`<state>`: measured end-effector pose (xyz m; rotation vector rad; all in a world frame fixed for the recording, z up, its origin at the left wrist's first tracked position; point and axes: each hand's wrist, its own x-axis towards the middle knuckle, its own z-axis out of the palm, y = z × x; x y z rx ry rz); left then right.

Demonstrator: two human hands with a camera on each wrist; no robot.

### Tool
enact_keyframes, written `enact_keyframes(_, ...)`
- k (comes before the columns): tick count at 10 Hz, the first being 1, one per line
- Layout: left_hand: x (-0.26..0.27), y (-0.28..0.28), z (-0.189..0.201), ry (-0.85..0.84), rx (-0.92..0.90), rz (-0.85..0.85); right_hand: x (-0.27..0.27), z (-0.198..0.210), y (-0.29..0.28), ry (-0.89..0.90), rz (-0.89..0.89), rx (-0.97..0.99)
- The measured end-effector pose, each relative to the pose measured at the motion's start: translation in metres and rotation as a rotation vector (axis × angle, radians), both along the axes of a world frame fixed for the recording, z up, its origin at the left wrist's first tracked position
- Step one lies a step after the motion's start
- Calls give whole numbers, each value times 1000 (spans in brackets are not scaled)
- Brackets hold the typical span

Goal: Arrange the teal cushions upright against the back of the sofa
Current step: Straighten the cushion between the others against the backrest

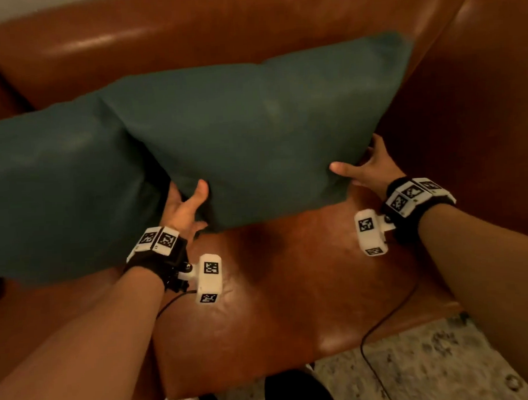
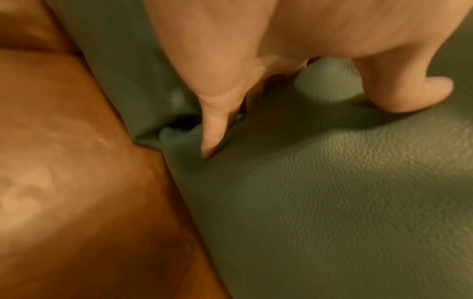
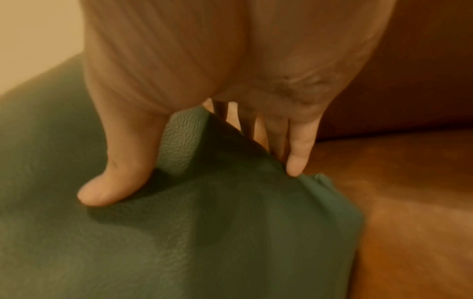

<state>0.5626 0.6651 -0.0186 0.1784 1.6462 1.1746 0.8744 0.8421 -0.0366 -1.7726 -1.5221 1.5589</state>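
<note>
Left hand point(image 1: 186, 207), right hand point(image 1: 373, 164) grip right cushion point(image 1: 262, 130); fingers hidden behind.

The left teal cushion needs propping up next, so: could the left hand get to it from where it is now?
Probably yes: the left hand grips the right teal cushion at its lower left corner, right beside the left teal cushion, with nothing between.

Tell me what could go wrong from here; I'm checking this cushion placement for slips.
1. Both hands, left hand and right hand, hold only the lower corners of the right cushion; its smooth cover could slip free.
2. The right cushion overlaps the left cushion, so pushing it back may knock that one over.
3. The sofa leather looks glossy, so the base may slide forward.
</note>
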Motion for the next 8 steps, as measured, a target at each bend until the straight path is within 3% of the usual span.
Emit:
enact_keyframes(3,101,89,-3,-151,63,-61,89,4,43,111,-234,32)
enact_keyframes(6,89,89,-18,-67,-49,-103,77,-7,28,80,-279,133)
enact_keyframes(8,59,54,-10,108,-91,-210,69,-2,-23,-68,-315,163)
